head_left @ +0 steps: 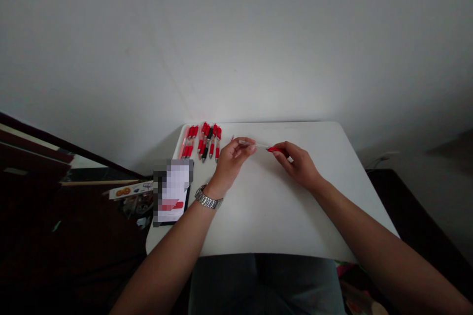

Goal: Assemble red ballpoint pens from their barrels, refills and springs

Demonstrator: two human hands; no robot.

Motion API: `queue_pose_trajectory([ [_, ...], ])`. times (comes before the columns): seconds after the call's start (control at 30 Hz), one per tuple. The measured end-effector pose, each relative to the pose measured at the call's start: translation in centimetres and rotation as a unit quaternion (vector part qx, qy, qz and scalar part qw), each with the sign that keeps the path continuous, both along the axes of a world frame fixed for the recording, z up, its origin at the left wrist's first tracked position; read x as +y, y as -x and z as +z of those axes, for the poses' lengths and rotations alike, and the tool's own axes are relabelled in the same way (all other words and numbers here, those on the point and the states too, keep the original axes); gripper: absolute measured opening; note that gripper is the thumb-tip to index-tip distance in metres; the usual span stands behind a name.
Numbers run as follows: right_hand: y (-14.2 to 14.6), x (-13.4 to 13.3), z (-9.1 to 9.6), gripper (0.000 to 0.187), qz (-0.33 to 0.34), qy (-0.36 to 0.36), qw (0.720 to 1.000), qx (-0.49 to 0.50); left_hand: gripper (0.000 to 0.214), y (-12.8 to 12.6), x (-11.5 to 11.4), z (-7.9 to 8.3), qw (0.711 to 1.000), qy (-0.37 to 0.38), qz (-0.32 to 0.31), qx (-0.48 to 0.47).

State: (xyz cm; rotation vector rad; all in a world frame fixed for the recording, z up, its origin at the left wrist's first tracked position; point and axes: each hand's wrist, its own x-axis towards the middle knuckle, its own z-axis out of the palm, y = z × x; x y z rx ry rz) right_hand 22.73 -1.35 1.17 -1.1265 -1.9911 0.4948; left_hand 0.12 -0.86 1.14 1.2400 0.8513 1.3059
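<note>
Above the middle of the white table, my left hand (234,157) pinches a clear, thin pen barrel (261,145) between thumb and fingers. It wears a metal watch (209,198) at the wrist. From the right, my right hand (296,163) grips a red pen piece (274,149) with thumb and forefinger. The red piece meets the right end of the clear barrel; whether they are joined is too small to tell. Just behind my left hand, the tip of a thin reddish item (232,138) shows, the rest hidden.
Several red pens (212,142) and a black one (207,145) lie in a group at the table's back left. A phone (173,194), its screen lit and partly blurred, rests at the left edge. The wall (258,49) stands directly behind the table (281,221).
</note>
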Motion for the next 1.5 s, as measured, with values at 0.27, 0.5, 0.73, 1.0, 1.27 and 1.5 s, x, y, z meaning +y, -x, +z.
queue_pose_trajectory([
  [0.27,-0.1,-0.3,0.5,0.042,0.028,0.029,0.999,0.003,0.024,0.0,-0.3,0.7,0.999,-0.011,-0.011,0.028],
  [0.5,0.2,0.1,-0.8,0.029,0.003,0.015,0.999,0.037,0.027,0.1,0.0,0.1,1.0,-0.009,0.012,0.022],
  [0.73,0.1,0.1,-0.6,0.026,-0.002,-0.002,1.0,0.011,0.028,-0.1,-0.2,0.2,1.0,-0.005,0.003,0.016],
  [1.0,-0.1,0.0,0.4,0.04,0.012,0.018,1.0,0.001,0.026,0.0,-0.3,0.4,0.999,-0.017,-0.02,0.038],
  [1.27,0.1,0.2,-0.8,0.037,-0.004,0.029,0.998,0.055,0.03,0.0,0.0,0.2,0.999,-0.006,0.013,0.03],
  [1.5,0.2,0.1,-0.2,0.032,-0.002,0.024,0.999,0.021,0.028,0.0,-0.1,0.3,0.999,-0.011,0.003,0.047],
])
